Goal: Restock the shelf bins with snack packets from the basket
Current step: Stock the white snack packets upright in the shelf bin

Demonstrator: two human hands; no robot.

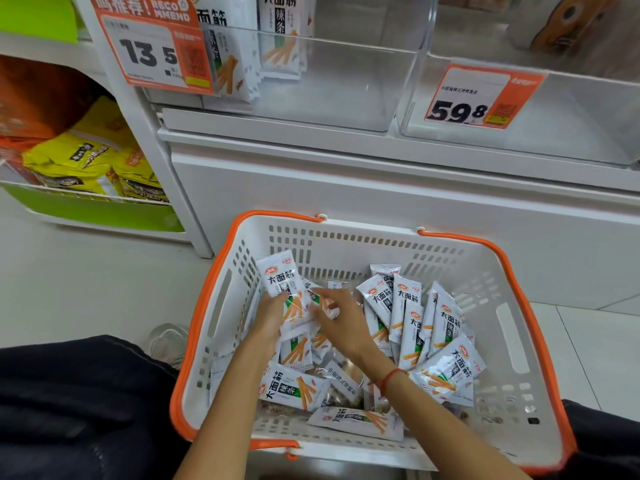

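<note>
A white basket with an orange rim stands on the floor and holds several white snack packets printed with orange sticks. Inside it, my left hand holds a small upright stack of these packets. My right hand reaches in beside that stack, its fingers pinching a packet's edge against it. Above, a clear shelf bin has a few of the same packets standing at its left side.
A second clear bin with a 59.8 price tag sits to the right. A 13.5 price tag hangs at the left bin. Yellow bags fill a lower left shelf. My dark-trousered knees flank the basket.
</note>
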